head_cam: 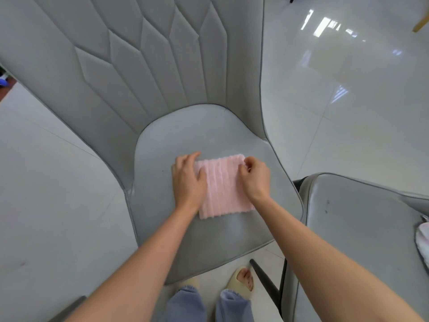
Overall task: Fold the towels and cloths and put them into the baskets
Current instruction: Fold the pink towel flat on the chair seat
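Pinching the far right corner of a folded pink ribbed towel point(224, 185), the right hand point(255, 178) is curling its fingers around the fabric edge. The left hand point(189, 180) is lying nearly flat on the towel's left side, fingers straight and close together. The towel is resting on the seat of a grey padded chair point(209, 131). A second grey chair point(352, 219) is standing just beside it, carrying another pale pink cloth point(423, 238) at its right edge.
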The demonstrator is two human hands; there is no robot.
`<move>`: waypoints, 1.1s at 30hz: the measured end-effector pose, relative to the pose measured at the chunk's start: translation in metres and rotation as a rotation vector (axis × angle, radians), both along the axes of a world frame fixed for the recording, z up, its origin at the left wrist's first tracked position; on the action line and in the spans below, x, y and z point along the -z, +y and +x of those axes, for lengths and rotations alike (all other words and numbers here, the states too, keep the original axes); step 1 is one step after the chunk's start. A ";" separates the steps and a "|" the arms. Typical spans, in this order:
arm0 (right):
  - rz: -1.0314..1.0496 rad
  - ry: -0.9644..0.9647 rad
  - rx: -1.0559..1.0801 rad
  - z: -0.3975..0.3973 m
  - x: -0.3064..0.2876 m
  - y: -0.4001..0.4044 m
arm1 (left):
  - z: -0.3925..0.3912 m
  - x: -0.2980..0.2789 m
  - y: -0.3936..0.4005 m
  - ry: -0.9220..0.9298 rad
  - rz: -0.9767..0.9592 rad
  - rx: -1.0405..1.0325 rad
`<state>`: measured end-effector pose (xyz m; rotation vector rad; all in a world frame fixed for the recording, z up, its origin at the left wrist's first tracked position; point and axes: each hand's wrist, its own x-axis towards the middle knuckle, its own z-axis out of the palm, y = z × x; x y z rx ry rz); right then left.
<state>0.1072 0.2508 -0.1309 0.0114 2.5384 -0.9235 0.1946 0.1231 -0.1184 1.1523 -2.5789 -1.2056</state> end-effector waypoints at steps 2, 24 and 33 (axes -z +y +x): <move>0.072 0.013 0.039 0.001 0.005 -0.001 | -0.007 0.007 -0.019 -0.121 0.107 0.114; -0.237 -0.309 0.139 0.038 0.005 -0.019 | 0.004 0.020 -0.053 -0.262 0.261 0.064; -0.420 -0.810 0.459 0.033 -0.037 -0.016 | 0.026 -0.012 -0.063 -0.220 1.123 -0.175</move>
